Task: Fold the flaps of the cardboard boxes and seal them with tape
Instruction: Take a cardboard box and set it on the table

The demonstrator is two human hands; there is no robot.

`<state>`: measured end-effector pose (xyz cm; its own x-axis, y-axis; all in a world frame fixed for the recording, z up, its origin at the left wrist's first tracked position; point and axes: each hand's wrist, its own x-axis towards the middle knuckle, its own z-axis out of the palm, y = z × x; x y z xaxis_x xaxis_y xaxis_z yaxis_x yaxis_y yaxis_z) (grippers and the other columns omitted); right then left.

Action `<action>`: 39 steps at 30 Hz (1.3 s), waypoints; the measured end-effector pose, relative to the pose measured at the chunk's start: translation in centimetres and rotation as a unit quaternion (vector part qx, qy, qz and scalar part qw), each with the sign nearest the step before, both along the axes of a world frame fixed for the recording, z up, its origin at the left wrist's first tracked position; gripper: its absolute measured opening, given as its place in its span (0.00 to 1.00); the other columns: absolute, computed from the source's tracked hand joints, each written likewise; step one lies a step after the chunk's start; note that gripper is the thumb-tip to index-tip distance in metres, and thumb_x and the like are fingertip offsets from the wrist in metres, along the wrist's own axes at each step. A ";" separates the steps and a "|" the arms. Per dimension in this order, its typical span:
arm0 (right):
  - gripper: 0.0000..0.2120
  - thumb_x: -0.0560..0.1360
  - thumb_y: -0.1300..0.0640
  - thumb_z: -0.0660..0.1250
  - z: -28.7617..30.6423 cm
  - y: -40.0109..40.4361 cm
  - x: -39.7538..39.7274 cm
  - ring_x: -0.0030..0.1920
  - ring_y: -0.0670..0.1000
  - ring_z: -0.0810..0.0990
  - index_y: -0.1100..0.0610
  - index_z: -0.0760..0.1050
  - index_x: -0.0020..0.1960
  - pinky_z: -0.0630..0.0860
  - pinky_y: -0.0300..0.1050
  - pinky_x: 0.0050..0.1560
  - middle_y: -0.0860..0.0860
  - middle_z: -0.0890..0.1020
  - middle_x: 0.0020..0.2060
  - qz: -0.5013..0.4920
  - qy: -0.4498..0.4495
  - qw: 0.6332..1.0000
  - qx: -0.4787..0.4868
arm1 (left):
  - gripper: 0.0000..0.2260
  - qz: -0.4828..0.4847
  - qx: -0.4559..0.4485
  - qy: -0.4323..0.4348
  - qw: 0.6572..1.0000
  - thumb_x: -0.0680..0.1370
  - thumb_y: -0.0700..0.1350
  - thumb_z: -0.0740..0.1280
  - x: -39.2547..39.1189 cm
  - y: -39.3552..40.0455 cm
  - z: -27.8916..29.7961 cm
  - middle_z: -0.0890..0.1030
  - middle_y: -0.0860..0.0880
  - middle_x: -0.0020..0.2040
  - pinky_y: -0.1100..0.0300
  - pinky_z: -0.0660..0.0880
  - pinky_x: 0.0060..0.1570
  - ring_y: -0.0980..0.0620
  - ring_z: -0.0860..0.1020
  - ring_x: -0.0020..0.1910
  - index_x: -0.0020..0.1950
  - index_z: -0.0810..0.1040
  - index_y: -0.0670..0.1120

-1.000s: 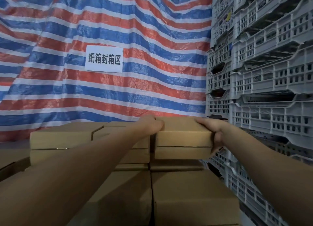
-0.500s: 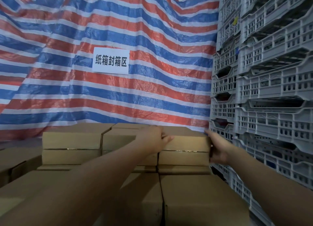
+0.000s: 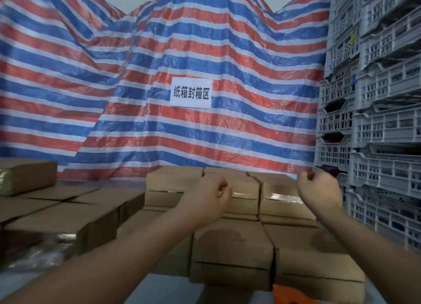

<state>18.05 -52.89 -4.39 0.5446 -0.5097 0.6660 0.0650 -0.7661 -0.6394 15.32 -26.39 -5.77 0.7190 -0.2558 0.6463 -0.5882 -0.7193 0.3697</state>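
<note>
Both hands are up in front of the stack and neither one has anything in it. The left hand (image 3: pixel 206 200) has its fingers curled into a loose fist with an empty grip, hovering in front of the brown cardboard boxes (image 3: pixel 230 253). Same for the right hand (image 3: pixel 319 189), curled up with nothing in its grip, off to the right by the top row.

The boxes are closed, flaps down, stacked in rows; the back row (image 3: pixel 278 196) sits higher, with shiny clear tape showing along its front seam. More flat brown boxes (image 3: pixel 68 212) are spread out lower on the left.

Behind it all hangs a red, white and blue striped tarp (image 3: pixel 205 53) with a white paper sign (image 3: pixel 191 93) printed in black characters. Grey slotted plastic crates (image 3: pixel 376 121) are piled high on the right. There's a bit of something orange (image 3: pixel 287 295) at the bottom edge, can't tell what it is.
</note>
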 end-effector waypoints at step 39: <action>0.36 0.79 0.51 0.65 -11.1 43.2 0.8 0.78 0.51 0.57 0.53 0.51 0.81 0.58 0.52 0.78 0.49 0.57 0.79 0.484 0.218 0.836 -0.136 | 0.29 0.374 0.357 0.112 0.849 0.76 0.44 0.68 3.4 36.2 -9.3 0.70 0.49 0.70 0.51 0.66 0.67 0.47 0.69 0.69 0.74 0.61 0.50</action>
